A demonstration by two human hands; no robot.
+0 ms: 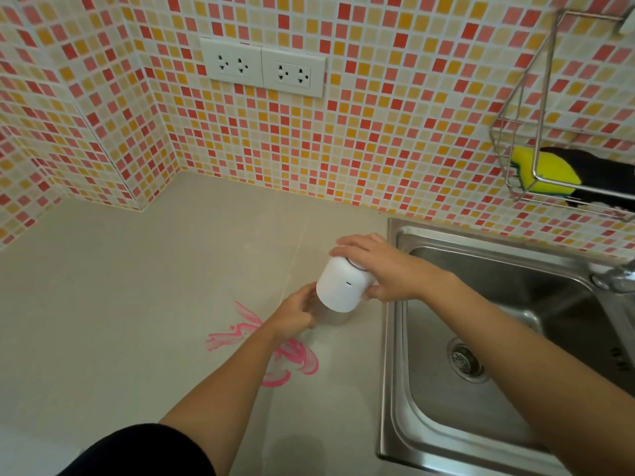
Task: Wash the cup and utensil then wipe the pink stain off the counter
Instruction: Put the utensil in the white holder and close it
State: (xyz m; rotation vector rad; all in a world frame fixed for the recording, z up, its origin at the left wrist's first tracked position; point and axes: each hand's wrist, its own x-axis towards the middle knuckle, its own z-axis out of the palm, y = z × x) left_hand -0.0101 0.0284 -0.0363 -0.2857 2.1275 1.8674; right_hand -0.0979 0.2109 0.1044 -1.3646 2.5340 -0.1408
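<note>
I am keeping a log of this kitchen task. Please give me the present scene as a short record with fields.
held object: white container, over the counter, beside the sink
right hand: grips the container's top
left hand: holds its lower part
pink stain: on the counter, not yet wiped, partly hidden by the left forearm
sponge: yellow, in the wire rack on the wall

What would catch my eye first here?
Two hands meet mid-frame: the right hand grips the top of a white container, and the left hand holds its lower part, beside the steel sink. Nearer the camera, a bright pink stain smears the beige counter, below orange-and-red mosaic tiles.
</note>
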